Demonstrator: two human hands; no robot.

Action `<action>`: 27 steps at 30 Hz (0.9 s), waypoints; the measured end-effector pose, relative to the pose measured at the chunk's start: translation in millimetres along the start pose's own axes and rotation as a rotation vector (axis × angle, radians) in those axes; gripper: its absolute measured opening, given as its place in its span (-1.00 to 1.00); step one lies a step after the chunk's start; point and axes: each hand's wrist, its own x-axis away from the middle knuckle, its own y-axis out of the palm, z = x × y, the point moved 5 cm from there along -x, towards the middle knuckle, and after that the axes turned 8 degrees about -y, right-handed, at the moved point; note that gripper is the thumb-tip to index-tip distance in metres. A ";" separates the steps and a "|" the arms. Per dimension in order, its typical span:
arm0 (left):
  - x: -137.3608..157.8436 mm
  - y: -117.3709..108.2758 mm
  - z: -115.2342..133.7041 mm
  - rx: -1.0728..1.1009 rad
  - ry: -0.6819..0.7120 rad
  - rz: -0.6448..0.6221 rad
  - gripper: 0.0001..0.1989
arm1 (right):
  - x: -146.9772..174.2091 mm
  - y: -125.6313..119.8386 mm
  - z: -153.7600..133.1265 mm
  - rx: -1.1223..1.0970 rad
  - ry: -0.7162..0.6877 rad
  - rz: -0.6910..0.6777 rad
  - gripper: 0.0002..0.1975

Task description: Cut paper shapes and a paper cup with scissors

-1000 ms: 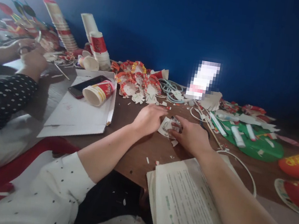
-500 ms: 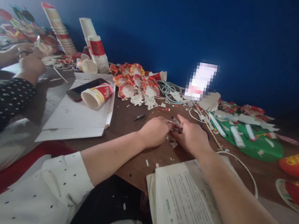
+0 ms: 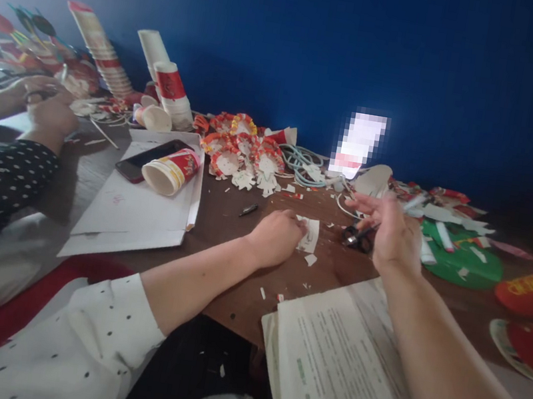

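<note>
Currently my left hand (image 3: 276, 238) touches the small white paper (image 3: 310, 235) on the table (image 3: 244, 294), pinch unclear; my right hand (image 3: 396, 239) hovers by apparent scissors (image 3: 357, 239), can't tell whether it's gripping anything.

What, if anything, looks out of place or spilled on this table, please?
A paper cup lies on its side by the phone, unlike the stacked cups behind, and loose scraps litter the tabletop near the left hand, looking untidy.

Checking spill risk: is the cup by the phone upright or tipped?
Tipped: the cup lies on its side, its open mouth showing.
</note>
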 end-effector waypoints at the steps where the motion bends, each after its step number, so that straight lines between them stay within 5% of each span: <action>1: 0.0 0.1 0.4 -0.005 0.002 -0.004 -0.66 | -1.5 -3.7 1.4 -0.021 -0.003 0.023 -0.42; 12: 1.5 -1.6 1.4 0.036 -0.009 -0.001 -0.68 | 11.5 11.7 -4.3 0.062 0.093 -0.092 -0.37; 18: 1.5 -2.8 1.1 0.077 -0.012 -0.003 -0.70 | 17.6 26.3 -5.0 0.226 -0.052 -0.236 -0.73; 27: 1.6 -4.3 0.2 0.133 -0.012 -0.003 -0.67 | 24.7 39.4 1.5 0.293 -0.146 -0.258 -0.75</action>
